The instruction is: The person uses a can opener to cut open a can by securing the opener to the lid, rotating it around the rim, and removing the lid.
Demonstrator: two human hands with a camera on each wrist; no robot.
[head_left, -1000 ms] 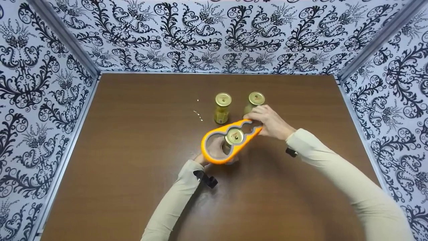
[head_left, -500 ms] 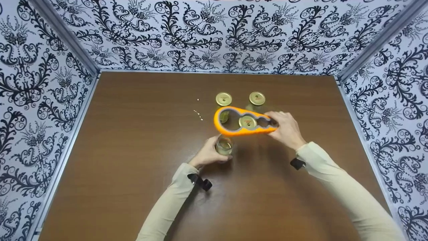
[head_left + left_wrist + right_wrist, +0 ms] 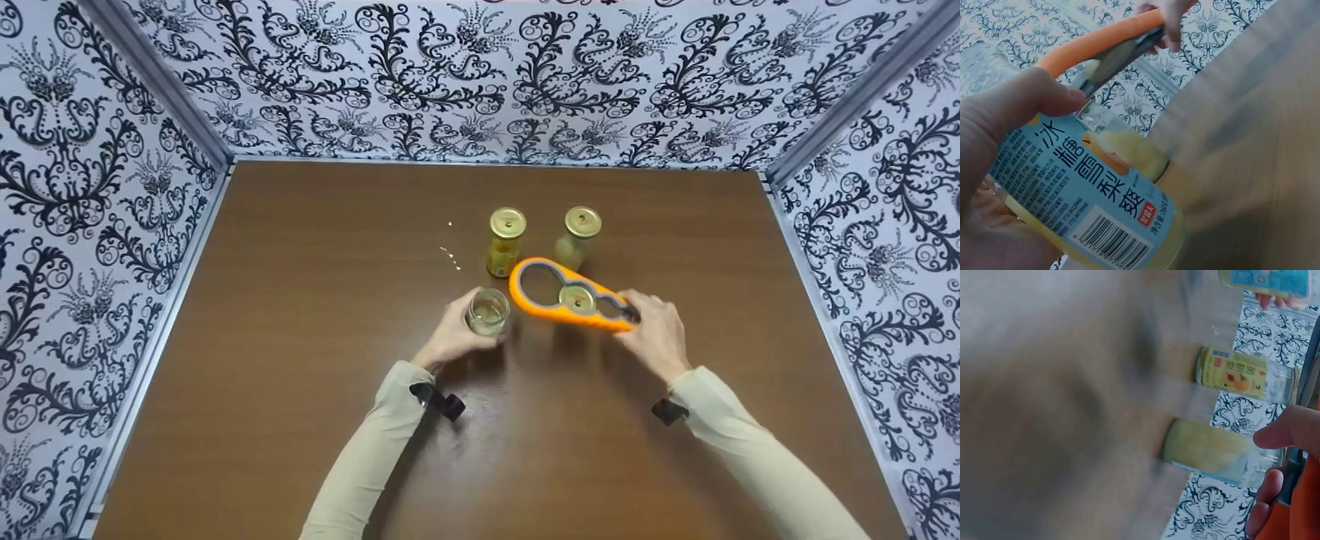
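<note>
My left hand [image 3: 452,334] grips a lidless glass jar [image 3: 488,313], thumb and fingers wrapped round its side. In the left wrist view, the jar's blue label [image 3: 1100,185] carries dark lettering and a barcode, with pale yellow contents behind it. To the right, my right hand [image 3: 656,334] grips the narrow end of an orange jar opener [image 3: 559,313] with a grey-lined inner edge. A gold lid [image 3: 577,298] sits in the opener's middle opening, apart from the jar. The opener is held above the wooden table [image 3: 315,315].
Two lidded glass jars stand behind the hands: a yellow-labelled jar [image 3: 503,255] and, to its right, a jar with pale contents [image 3: 571,251]. Small white specks [image 3: 450,256] lie left of them. Patterned panels [image 3: 480,82] border the table at the back and sides.
The opener was round the lid on the jar; the lid has come off with it. My right hand has carried both right, while my left hand has shifted the jar slightly left.
</note>
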